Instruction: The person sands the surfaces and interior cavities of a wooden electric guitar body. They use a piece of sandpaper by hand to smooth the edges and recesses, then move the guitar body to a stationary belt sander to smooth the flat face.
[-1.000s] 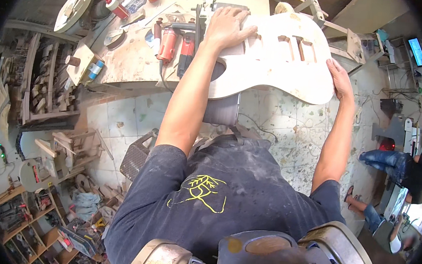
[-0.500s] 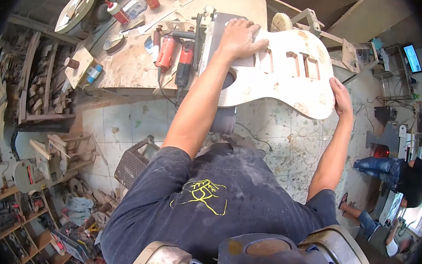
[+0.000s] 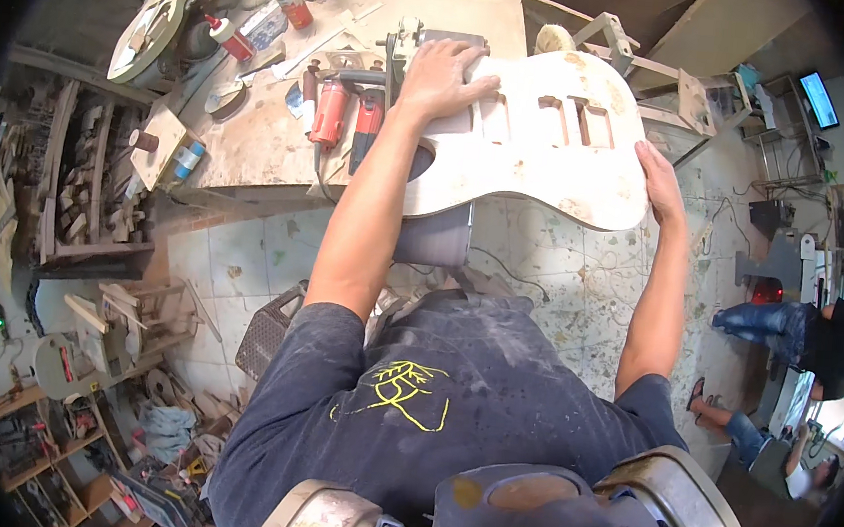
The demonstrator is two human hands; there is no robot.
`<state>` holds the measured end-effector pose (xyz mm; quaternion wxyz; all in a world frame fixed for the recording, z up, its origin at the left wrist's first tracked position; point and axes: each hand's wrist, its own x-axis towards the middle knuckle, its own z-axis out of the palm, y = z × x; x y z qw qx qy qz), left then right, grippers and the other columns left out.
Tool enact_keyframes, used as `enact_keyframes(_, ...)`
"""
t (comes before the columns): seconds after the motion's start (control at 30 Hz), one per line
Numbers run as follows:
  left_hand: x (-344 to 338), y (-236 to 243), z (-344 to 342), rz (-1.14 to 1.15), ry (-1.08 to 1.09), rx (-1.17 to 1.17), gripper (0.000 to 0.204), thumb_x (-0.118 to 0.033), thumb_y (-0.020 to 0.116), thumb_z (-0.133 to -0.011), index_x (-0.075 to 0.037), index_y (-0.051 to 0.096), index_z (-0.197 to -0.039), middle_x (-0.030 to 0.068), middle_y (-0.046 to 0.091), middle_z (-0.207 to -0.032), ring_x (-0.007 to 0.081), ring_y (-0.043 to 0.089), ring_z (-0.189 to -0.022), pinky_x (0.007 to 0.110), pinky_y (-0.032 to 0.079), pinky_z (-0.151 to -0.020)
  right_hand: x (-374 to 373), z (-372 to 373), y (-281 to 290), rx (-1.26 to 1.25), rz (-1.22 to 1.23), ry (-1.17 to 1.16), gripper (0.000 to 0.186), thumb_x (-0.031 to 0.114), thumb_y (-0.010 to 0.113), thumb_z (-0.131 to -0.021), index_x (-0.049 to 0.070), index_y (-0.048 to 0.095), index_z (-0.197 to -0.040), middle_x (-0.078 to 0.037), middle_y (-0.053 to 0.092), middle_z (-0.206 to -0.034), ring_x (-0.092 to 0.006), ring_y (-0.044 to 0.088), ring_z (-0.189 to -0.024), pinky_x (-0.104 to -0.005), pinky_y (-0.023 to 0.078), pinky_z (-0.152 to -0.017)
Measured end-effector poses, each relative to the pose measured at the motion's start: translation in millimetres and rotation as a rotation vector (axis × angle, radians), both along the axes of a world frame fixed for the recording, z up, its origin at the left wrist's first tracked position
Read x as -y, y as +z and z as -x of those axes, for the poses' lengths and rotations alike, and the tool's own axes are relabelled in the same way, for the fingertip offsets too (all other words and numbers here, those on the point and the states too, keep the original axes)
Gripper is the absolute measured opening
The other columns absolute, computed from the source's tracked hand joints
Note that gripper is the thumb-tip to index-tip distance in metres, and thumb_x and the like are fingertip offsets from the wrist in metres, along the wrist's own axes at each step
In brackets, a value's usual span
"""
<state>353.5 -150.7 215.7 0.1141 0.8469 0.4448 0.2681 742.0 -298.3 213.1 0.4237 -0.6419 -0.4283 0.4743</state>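
Note:
A pale wooden electric guitar body [image 3: 540, 178] with cut-out cavities lies flat across a belt sander. The sander's dark grey belt [image 3: 434, 244] shows below its near edge. My left hand [image 3: 446, 83] rests flat on the body's left part, its thumb spread and fingers stretched toward the far edge. At the right end, my right hand [image 3: 658, 179] is closed around the rim, its underside fingers hidden. Just left of the body, a red power tool [image 3: 330, 113] and a second red one [image 3: 366, 130] lie on the workbench [image 3: 251, 153].
Two red-and-white glue bottles [image 3: 292, 3] and another guitar body [image 3: 157, 25] are on the bench's left. A wooden frame [image 3: 692, 101] stands to the right. Cables run over the tiled floor [image 3: 552, 265]. Two people [image 3: 826, 349] are at the far right. A dark crate [image 3: 271, 331] sits behind my left arm.
The guitar body and both my hands have shifted left over the sander, covering more of the second red tool. My left hand still lies on top, my right hand at the end.

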Motion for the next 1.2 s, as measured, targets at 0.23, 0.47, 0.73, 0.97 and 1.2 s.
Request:
enact_keyframes(0.23, 5, 2, 42, -0.023, 0.004, -0.029, 0.07, -0.062, 0.059, -0.087, -0.009, 0.066, -0.131, 0.0151, 0.06, -0.138, 0.0328, 0.05, -0.132, 0.045, 0.033, -0.115, 14, 43, -3, -0.047, -0.038, 0.025, 0.05, 0.032, 0.052, -0.107, -0.003, 0.052, -0.143, -0.007, 0.064, -0.13, -0.0128, 0.062, -0.112, -0.0277, 0.05, -0.095)
enact_keyframes(0.47, 9, 10, 64, 0.084, -0.062, -0.063, 0.069, -0.061, 0.06, -0.087, -0.013, 0.064, -0.136, 0.0157, 0.056, -0.143, 0.0342, 0.046, -0.134, 0.045, 0.032, -0.116, 46, 73, -3, -0.127, -0.086, 0.042, 0.052, 0.033, 0.058, -0.105, -0.002, 0.053, -0.143, -0.006, 0.064, -0.131, -0.0132, 0.059, -0.116, -0.0284, 0.046, -0.1)
enact_keyframes(0.73, -4, 3, 9, 0.028, -0.16, -0.087, 0.071, -0.062, 0.058, -0.086, -0.011, 0.063, -0.136, 0.0167, 0.057, -0.141, 0.0332, 0.046, -0.136, 0.044, 0.032, -0.116, 70, 24, -8, -0.117, -0.028, -0.069, 0.056, 0.038, 0.062, -0.102, 0.002, 0.053, -0.144, -0.006, 0.069, -0.122, -0.0114, 0.067, -0.099, -0.0255, 0.055, -0.079)
enact_keyframes(0.97, -14, -9, -47, 0.027, -0.152, -0.054, 0.077, -0.065, 0.055, -0.082, -0.009, 0.063, -0.136, 0.0164, 0.057, -0.143, 0.0306, 0.047, -0.137, 0.044, 0.026, -0.119, 56, -35, -2, -0.009, 0.094, -0.15, 0.058, 0.042, 0.063, -0.1, 0.005, 0.055, -0.143, -0.004, 0.072, -0.112, -0.0082, 0.069, -0.086, -0.0243, 0.056, -0.066)
enact_keyframes(1.2, -11, -14, -65, -0.037, -0.071, 0.017, 0.074, -0.063, 0.06, -0.079, -0.01, 0.069, -0.128, 0.0138, 0.062, -0.136, 0.0282, 0.052, -0.132, 0.045, 0.029, -0.116, 41, -51, 5, -0.018, 0.071, -0.137, 0.057, 0.043, 0.062, -0.1, 0.005, 0.057, -0.142, -0.002, 0.073, -0.109, -0.0056, 0.069, -0.083, -0.0216, 0.056, -0.063)
